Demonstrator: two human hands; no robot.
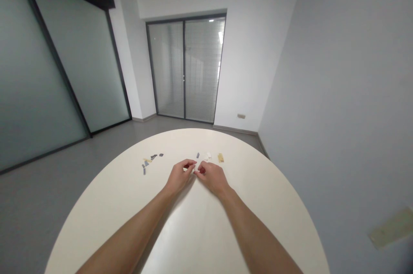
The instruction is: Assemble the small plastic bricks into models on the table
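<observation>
Left grip: the left hand (180, 177) is curled in and almost shut, with its fingertips just beside the right hand. I cannot tell if it has hold of anything.

Right grip: the right hand (212, 178) is curled in and almost shut. Its fingers seem to pinch a small red bit (201, 170).

Arms: two bare arms (129, 239) reach up from the bottom edge, one to each hand.

Tabletop: the round white tabletop (97, 209) is under both hands. Both hands are near the middle of it.

Left bits: about six small bits (150, 161) lie past the left hand. They are blue, yellow and dark.

Right bits: about three small bits (208, 156) lie past the hands. One is blue, one is white and one is tan.

Hard to see: the bits are too small to tell what they are. The fingers hide most of the red bit.

Floor: a gray floor (64, 170) lies past the tabletop.

Far off: there is a glass door (185, 69) with blinds behind it, a frosted glass wall (64, 59) on the left and a white wall (338, 93) on the right.
</observation>
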